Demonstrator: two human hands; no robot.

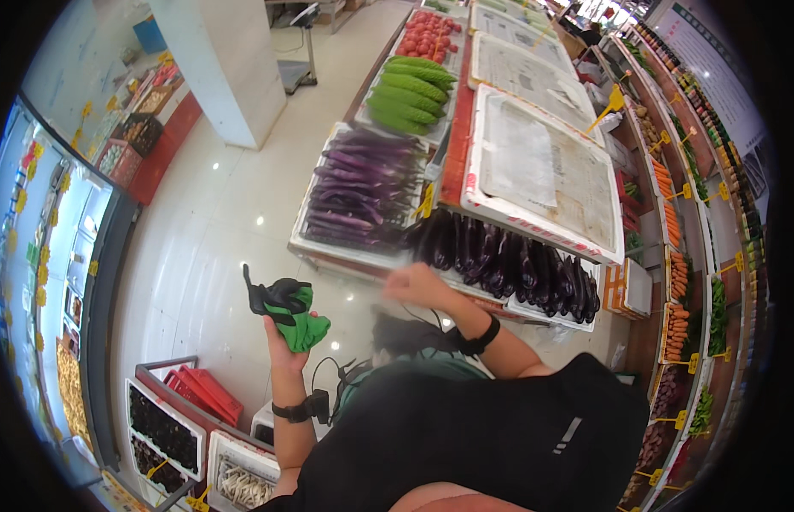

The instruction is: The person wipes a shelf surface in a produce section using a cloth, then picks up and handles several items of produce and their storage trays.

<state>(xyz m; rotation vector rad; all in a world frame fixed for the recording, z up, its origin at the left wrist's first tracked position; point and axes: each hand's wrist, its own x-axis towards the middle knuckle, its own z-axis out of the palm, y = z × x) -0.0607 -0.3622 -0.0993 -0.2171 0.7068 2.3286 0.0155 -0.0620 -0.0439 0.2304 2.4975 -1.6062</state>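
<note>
My left hand (282, 343) is closed around a pair of green and black work gloves (299, 326), held up over the floor. The black parts of the gloves stick out above my fingers. My right hand (419, 285) is raised in front of the vegetable stand and smeared by motion, so its fingers cannot be made out. Nearest to it are dark, plump eggplants (510, 260) lying side by side in white foam trays. Long purple eggplants (363, 189) fill another white foam box just left of these.
Beyond lie green bitter melons (410, 96) and tomatoes (428, 38). White foam lids (576, 183) cover the stand's raised middle. Shelves with carrots (677, 282) run along the right. Bottom left hold dark mushrooms (165, 422) and red baskets (208, 392). A pillar (218, 68) rises at upper left.
</note>
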